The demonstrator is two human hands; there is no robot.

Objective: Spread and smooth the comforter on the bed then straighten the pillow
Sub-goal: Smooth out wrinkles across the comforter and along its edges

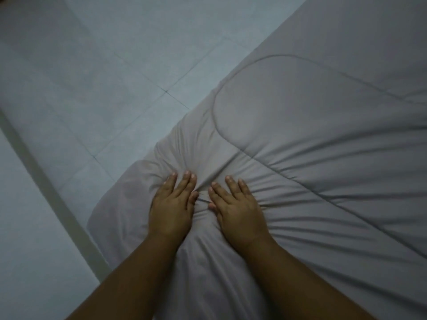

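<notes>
A grey quilted comforter (300, 139) covers the bed and fills the right side of the view, with its corner near the bottom left. My left hand (172, 204) presses flat on that corner, fingers straight. My right hand (235, 206) lies flat beside it, a small gap apart. Creases bunch up between the two hands and fan out to the right. A curved stitched seam runs across the comforter above the hands. No pillow is in view.
Pale tiled floor (104, 72) lies to the left of the bed. A light strip, perhaps a door sill or skirting (46, 185), runs diagonally across the floor at the lower left.
</notes>
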